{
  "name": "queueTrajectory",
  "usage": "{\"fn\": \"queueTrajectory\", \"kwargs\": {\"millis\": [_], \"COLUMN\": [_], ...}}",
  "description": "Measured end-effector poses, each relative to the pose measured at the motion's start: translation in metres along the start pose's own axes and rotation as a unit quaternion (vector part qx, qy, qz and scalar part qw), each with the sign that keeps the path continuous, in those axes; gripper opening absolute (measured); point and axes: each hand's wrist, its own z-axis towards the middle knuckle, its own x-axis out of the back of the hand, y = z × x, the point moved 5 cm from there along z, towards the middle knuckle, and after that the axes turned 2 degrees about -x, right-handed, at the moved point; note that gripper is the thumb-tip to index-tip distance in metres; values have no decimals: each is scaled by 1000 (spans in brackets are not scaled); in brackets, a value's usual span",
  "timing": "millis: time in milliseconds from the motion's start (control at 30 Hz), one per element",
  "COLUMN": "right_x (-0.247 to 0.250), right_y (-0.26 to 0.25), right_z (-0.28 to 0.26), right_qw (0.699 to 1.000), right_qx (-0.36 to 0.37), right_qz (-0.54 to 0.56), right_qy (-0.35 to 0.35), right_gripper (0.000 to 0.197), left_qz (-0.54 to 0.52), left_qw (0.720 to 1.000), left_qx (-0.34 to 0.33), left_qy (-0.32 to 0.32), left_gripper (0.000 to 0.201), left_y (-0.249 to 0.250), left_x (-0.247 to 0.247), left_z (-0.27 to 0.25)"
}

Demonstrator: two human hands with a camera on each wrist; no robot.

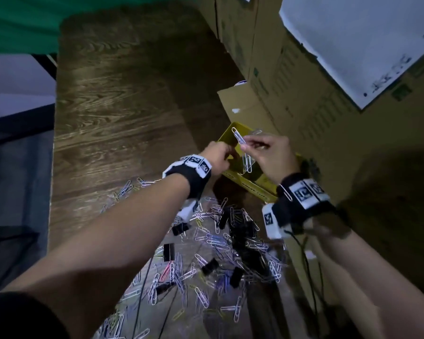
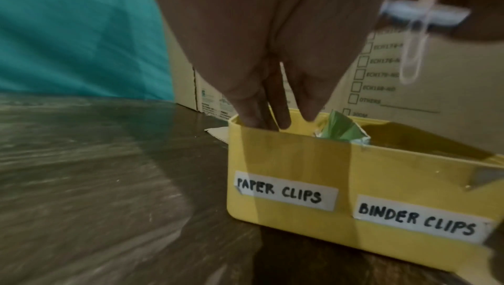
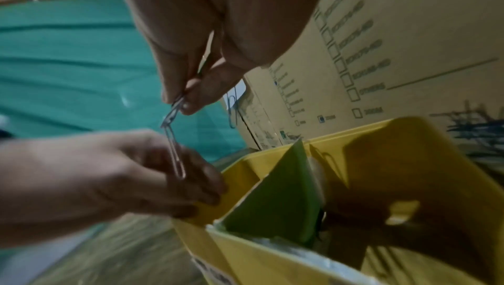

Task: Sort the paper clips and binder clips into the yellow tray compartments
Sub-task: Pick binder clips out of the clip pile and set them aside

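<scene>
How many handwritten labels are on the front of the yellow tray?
2. In the left wrist view, the PAPER CLIPS label is on the left part of the yellow tray's front wall and the BINDER CLIPS label on the right part. Other walls are hidden.

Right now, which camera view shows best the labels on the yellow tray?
The left wrist view: the labels on the yellow tray face it, reading PAPER CLIPS and BINDER CLIPS. The head view shows only dark, unreadable marks on the tray's front wall. The right wrist view catches one label's corner at the bottom edge.
</scene>
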Motion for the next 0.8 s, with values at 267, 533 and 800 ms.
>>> {"fn": "queueTrajectory", "kwargs": {"millis": [267, 533, 800], "right_x": [-50, -24, -22], "right_y": [38, 23, 103], "right_z": [35, -31, -143], "right_qw": [978, 991, 925], "right_qx": [-49, -9, -133], "right_qz": [-155, -38, -202], "right_qy": [-128, -127, -292], "right_gripper": [26, 20, 22], "left_qz": [-68, 140, 239], "left_qw": [990, 973, 953], "left_qx": [-80, -112, -127], "left_qy": [97, -147, -137], "left_gripper": [24, 45, 46], "left_y": [-4, 6, 23], "left_x": [-10, -127, -191], "left_z": [-93, -183, -188]}}
